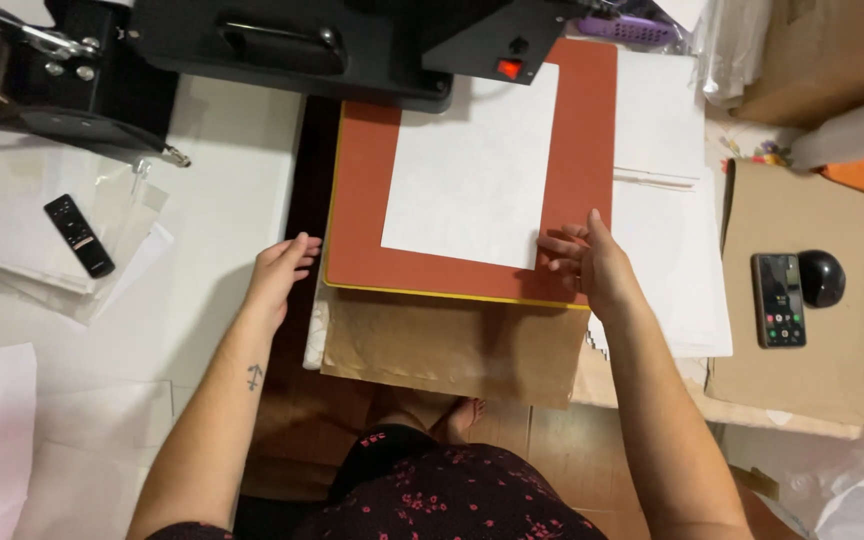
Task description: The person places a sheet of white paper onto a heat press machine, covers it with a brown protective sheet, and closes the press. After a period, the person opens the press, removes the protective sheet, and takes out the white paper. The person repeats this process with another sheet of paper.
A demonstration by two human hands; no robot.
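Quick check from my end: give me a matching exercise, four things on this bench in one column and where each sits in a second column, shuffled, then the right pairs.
Things:
1. white sheet
2. smartphone
3. remote control
4. brown paper

Places:
A. on the white table at the far left
B. hanging over the front edge below the red-brown pad
C. lying on the red-brown pad, the right hand touching its corner
D. on cardboard at the right, beside a black round object

Pairs: 1-C, 2-D, 3-A, 4-B
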